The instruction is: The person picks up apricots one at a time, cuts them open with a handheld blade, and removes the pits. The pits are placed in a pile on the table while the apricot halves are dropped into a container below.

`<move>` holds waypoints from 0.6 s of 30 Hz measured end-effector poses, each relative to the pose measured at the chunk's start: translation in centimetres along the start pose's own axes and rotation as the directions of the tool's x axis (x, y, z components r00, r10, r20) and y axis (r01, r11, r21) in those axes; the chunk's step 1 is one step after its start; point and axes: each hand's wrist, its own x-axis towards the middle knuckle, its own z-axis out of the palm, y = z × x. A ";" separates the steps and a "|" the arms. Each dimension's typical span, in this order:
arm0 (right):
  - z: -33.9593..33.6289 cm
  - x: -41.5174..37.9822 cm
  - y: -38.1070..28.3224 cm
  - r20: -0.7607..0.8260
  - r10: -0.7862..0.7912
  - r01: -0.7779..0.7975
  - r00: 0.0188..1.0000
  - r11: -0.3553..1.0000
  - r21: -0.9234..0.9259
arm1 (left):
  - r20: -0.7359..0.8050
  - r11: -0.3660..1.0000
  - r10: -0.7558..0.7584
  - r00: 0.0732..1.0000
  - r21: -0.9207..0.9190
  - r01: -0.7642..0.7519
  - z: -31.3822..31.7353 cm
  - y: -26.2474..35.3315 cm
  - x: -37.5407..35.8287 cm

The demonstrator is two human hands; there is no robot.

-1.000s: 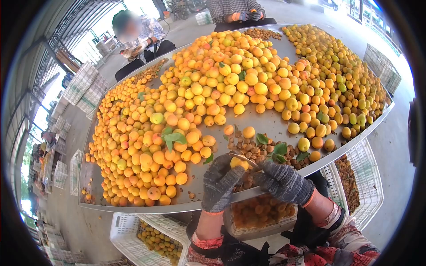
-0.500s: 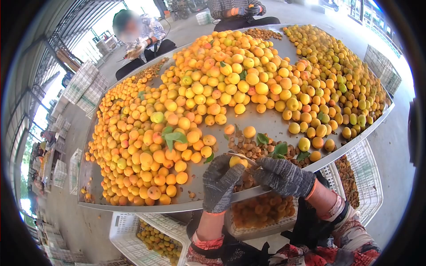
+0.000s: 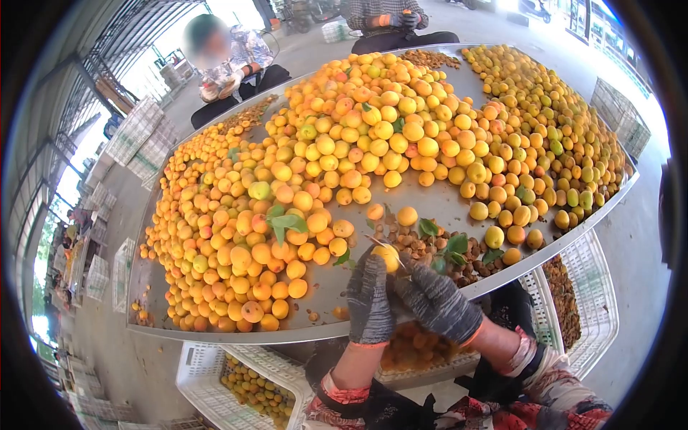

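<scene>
My left hand (image 3: 370,294), in a dark grey knit glove, is closed on a yellow-orange apricot (image 3: 387,256) at the table's near edge. Beside it my right hand (image 3: 438,299), in a matching glove, has its fingers pressed together close to the fruit. A thin tool or wire shows by the apricot; its full shape is hidden by the fingers. Just past the hands lies a heap of brown pits (image 3: 416,245) with green leaves (image 3: 454,247). A large pile of apricots (image 3: 344,136) covers much of the metal table (image 3: 337,215).
Below the table's near edge stand white crates (image 3: 193,373) of fruit, one (image 3: 595,287) with brown pieces. Two people (image 3: 236,61) (image 3: 387,21) sit across the table, holding things. Stacked white crates (image 3: 136,132) stand at the left, another (image 3: 620,115) at the right.
Both hands have shifted slightly right, and my right hand has moved lower. The apricot is turned more upright between them. The whole view has shifted a little.
</scene>
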 end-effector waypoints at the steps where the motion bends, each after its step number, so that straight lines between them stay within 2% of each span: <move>1: -1.0 1.1 -2.1 0.001 0.296 -0.276 0.955 0.888 0.367 | -0.003 1.000 0.000 1.000 0.002 0.000 -0.2 0.1 0.0; 3: -0.7 1.3 -2.1 -0.009 0.344 -0.309 0.939 0.855 0.417 | 0.074 0.985 -0.017 0.997 0.171 0.004 -0.5 0.5 0.1; 4: -0.7 1.3 -2.1 -0.018 0.391 -0.338 0.920 0.818 0.465 | 0.076 0.985 -0.023 0.997 0.174 0.009 -0.7 0.7 0.0; 5: -1.2 1.3 -1.9 -0.019 0.393 -0.340 0.919 0.818 0.464 | 0.155 0.961 0.033 0.987 0.267 -0.074 -1.0 1.1 -0.1; 6: -2.3 1.4 -1.7 0.097 0.393 -0.381 0.914 0.755 0.533 | 0.238 0.922 0.084 0.968 0.349 -0.166 -1.0 1.5 -0.1; 7: -3.0 1.3 -1.3 0.212 0.380 -0.427 0.901 0.684 0.591 | 0.238 0.922 0.087 0.968 0.348 -0.168 -0.6 2.0 -0.1; 8: -3.1 0.9 -0.4 0.211 0.378 -0.426 0.901 0.685 0.591 | 0.204 0.929 0.080 0.976 0.340 -0.147 0.2 2.9 -0.2; 9: -2.9 0.4 0.6 0.086 0.125 -0.144 0.988 0.952 0.271 | 0.171 0.935 0.069 0.983 0.331 -0.123 0.5 3.4 -0.3; 10: -2.9 0.1 1.2 0.071 -0.169 0.176 0.983 0.977 -0.116 | 0.170 0.936 0.067 0.983 0.331 -0.121 0.1 3.5 -0.2; 12: -3.2 0.2 1.4 0.074 -0.177 0.185 0.981 0.975 -0.120 | 0.233 0.892 -0.101 0.967 0.453 -0.016 -1.0 3.6 0.2; 13: -3.4 0.2 1.3 0.080 -0.187 0.196 0.979 0.973 -0.122 | 0.235 0.891 -0.104 0.966 0.455 -0.015 -0.8 3.2 0.0; 14: -3.3 0.2 1.1 0.077 -0.185 0.194 0.980 0.973 -0.123 | 0.153 0.933 -0.080 0.985 0.360 0.020 -0.4 2.5 -0.3; 15: -3.1 0.3 0.5 0.087 -0.205 0.222 0.975 0.931 -0.288 | 0.067 0.965 -0.064 0.996 0.259 0.045 0.0 2.0 -0.5; 16: -2.9 0.5 -0.1 0.102 -0.223 0.245 0.970 0.861 -0.445 | 0.069 0.964 -0.064 0.996 0.261 0.044 0.5 1.6 -0.6; 17: -2.7 0.8 -1.1 0.101 -0.223 0.244 0.970 0.861 -0.447 | 0.072 0.994 -0.065 0.995 0.093 0.059 1.0 1.2 -0.7; 18: -2.4 1.3 -2.2 0.027 0.137 -0.138 0.990 0.990 0.039 | 0.074 0.994 -0.067 0.995 -0.079 0.073 1.1 0.9 -0.7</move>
